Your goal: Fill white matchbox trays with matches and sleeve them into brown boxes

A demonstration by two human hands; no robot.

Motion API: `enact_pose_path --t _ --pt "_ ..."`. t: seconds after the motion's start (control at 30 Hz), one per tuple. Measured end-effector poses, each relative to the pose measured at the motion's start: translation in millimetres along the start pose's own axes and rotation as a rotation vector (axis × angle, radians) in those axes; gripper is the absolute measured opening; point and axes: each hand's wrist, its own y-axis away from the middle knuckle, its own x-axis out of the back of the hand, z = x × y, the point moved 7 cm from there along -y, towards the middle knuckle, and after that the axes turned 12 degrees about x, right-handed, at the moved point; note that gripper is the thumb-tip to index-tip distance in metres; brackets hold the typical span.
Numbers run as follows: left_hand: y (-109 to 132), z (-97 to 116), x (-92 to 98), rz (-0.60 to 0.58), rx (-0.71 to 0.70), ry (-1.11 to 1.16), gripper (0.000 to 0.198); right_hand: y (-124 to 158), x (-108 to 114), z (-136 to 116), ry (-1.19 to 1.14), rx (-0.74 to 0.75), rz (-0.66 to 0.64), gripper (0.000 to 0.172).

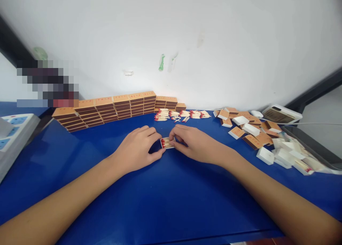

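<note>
A small white matchbox tray lies on the blue table between my hands. Red-tipped matches fill it, their heads toward the left. My left hand grips the tray's left end between thumb and forefinger. Bent over the right end, my right hand has its fingertips closed on the matches in the tray; those fingers partly hide that end. Beyond the hands, loose matches lie in several small heaps near the wall.
Stacked orange matchboxes form a row along the wall at left. Scattered orange matchbox sleeves and white trays lie at right, near a dark phone-like slab and a white device. A white power strip sits far left.
</note>
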Motion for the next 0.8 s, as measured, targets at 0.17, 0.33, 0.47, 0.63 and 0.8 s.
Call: enact_pose_path --t 0.17,0.33,0.47,0.63,0.8 --pt "0.5 -0.9 -1.0 -0.010 0.009 -0.002 0.027 -0.3 -0.7 2.8 -0.004 -0.009 -0.030 0.012" --pt "0.6 -0.9 -1.9 -0.003 0.003 -0.012 0.028 -0.1 4.5 12.2 -0.003 -0.020 0.022 0.012" --pt "0.3 -0.8 -2.3 -0.007 0.008 -0.010 0.030 2.7 15.7 46.3 0.111 -0.079 0.183 0.008" --pt "0.8 0.3 -1.7 -0.010 0.003 0.008 0.030 4.0 16.7 90.0 0.199 -0.130 0.259 0.013" --pt "1.5 0.8 -1.5 -0.011 -0.001 0.007 0.031 -2.1 12.1 98.3 0.172 -0.117 0.274 0.004"
